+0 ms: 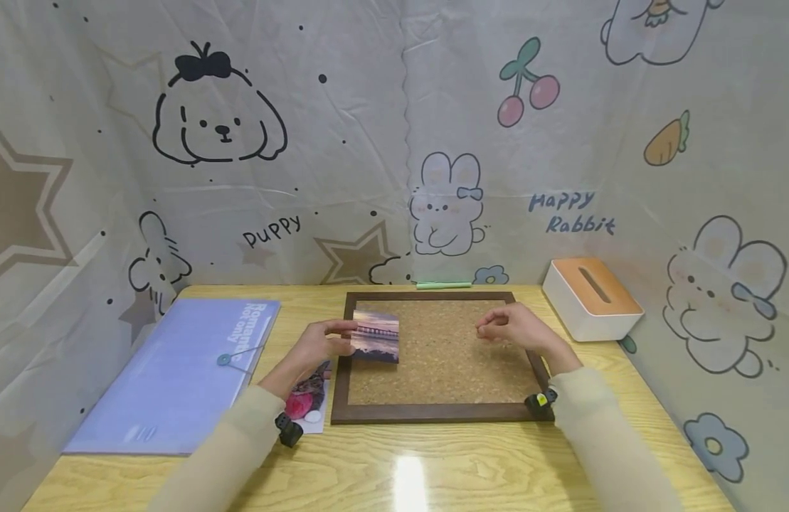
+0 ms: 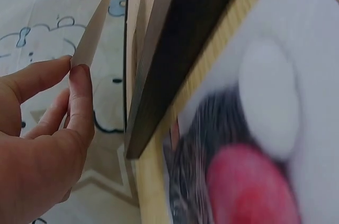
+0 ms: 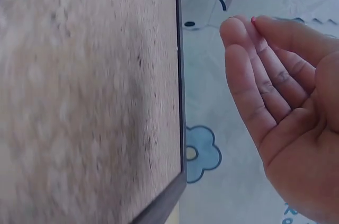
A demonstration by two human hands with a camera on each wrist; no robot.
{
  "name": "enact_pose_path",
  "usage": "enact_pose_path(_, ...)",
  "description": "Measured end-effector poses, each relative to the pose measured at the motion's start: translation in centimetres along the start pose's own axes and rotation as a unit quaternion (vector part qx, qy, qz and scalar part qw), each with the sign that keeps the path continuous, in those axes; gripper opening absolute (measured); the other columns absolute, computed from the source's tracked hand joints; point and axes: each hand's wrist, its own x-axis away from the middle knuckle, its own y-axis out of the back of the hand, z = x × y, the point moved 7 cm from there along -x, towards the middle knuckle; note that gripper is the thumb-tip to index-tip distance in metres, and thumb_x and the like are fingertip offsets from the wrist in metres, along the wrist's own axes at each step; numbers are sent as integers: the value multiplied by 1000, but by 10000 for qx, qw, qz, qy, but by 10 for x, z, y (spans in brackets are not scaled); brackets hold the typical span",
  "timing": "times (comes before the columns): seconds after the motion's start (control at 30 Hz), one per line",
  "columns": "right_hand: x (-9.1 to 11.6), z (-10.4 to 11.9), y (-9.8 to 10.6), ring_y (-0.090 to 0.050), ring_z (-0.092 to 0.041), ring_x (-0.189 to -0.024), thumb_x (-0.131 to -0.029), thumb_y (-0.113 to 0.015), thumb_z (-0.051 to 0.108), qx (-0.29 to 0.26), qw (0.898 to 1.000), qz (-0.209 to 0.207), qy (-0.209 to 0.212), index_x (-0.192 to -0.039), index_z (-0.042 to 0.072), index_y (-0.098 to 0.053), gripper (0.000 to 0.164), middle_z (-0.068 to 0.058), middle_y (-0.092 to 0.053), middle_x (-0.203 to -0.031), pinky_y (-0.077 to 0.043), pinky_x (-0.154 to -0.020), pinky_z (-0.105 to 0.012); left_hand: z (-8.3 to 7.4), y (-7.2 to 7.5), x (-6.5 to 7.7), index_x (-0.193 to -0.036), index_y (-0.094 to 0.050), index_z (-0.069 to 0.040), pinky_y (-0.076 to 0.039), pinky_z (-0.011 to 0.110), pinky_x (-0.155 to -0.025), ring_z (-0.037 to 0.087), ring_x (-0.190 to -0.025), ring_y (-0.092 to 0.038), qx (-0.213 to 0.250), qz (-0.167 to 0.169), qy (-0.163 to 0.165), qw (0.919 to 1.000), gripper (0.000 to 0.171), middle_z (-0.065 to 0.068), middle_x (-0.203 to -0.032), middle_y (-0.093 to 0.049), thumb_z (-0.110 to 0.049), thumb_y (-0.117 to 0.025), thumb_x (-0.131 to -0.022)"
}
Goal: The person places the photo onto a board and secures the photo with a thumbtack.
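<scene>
My left hand (image 1: 314, 348) pinches a photo (image 1: 377, 336) of a purple dusk sky over water by its left edge. The photo hovers over the left part of a brown-framed cork board (image 1: 442, 363); the left wrist view shows it nearly edge-on and apart from the board. My right hand (image 1: 519, 328), above the board's right side, pinches a small red pin (image 3: 253, 20) between thumb and fingertips, with only a red bit showing. Under my left wrist, another photo (image 1: 314, 402) with dark striped fur and a pink round shape lies on the table, partly covered.
A lilac document folder (image 1: 170, 377) lies at the left of the wooden table (image 1: 343, 469). A white tissue box (image 1: 592, 302) with an orange-brown lid stands at the back right. A green pen-like stick (image 1: 443, 285) lies behind the board. Printed cloth (image 1: 343, 107) hangs around the table.
</scene>
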Motion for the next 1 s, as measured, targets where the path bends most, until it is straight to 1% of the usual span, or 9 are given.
enact_pose_path(0.1,-5,3,-6,-73,-25,-87,-97,-64,12,-8,10000,39,50,-106,-3,-70,19,-16,-76,-98,-61,-77,-45,-3,-9,0,-132,-65,-11,-52,45,-101,28,-118,-60,-60,53,-47,10000,46,15,-134,-60,-2,-71,-87)
enact_pose_path(0.23,-10,9,-13,-70,-16,-80,-95,-67,14,164,9997,23,157,-101,2,-72,14,-13,-75,-93,-61,-71,-37,-5,-23,1,-130,-66,-10,-56,36,-92,23,-112,-63,3,138,-106,9998,44,14,-132,-63,0,-71,-87)
enact_pose_path(0.3,-12,11,-17,-70,-16,-80,-95,-68,14,187,9996,47,189,-101,3,-72,14,-15,-75,-94,-60,-70,-33,-5,-30,1,-129,-65,-8,-58,34,-88,23,-109,-65,101,193,-111,9997,44,14,-131,-63,3,-70,-87)
enact_pose_path(0.47,-18,17,-30,-69,-17,-80,-95,-68,15,162,9997,183,71,-100,4,-73,13,-17,-74,-95,-61,-73,-39,-2,-43,1,-128,-65,-4,-60,31,-82,23,-106,-66,155,249,-147,9995,44,17,-125,-65,7,-69,-86)
enact_pose_path(0.53,-21,18,-34,-67,-16,-78,-94,-69,16,195,9996,204,-12,-98,7,-73,12,-15,-74,-93,-60,-72,-39,0,-46,1,-127,-66,-4,-60,31,-81,23,-104,-66,-17,212,-199,9996,44,16,-123,-66,7,-71,-85)
enact_pose_path(0.63,-25,20,-40,-66,-15,-78,-94,-69,18,308,9993,184,-123,-96,10,-73,9,-10,-75,-91,-58,-70,-36,-1,-48,1,-123,-69,-5,-59,31,-79,22,-100,-68,-551,131,-360,9977,43,14,-119,-69,6,-75,-82)
enact_pose_path(0.8,-31,21,-48,-65,-14,-80,-93,-67,20,599,9974,133,-379,-95,16,-73,8,-1,-75,-91,-55,-67,-31,-6,-51,2,-119,-72,-6,-59,32,-76,21,-95,-70,-1391,-11,-545,9888,42,13,-117,-71,3,-78,-79)
enact_pose_path(0.9,-36,22,-53,-62,-14,-79,-94,-64,20,698,9964,124,-455,-96,17,-74,10,1,-73,-91,-52,-67,-28,-9,-52,1,-119,-72,-7,-58,35,-81,23,-102,-68,-1809,-71,-571,9818,42,13,-118,-71,-1,-80,-78)
enact_pose_path(1.0,-43,24,-58,-62,-15,-81,-95,-63,19,613,9968,116,-493,-97,16,-73,11,-1,-72,-90,-50,-68,-27,-10,-54,1,-120,-72,-7,-57,39,-88,26,-108,-66,-2011,-39,-514,9782,42,13,-120,-71,-4,-81,-79)
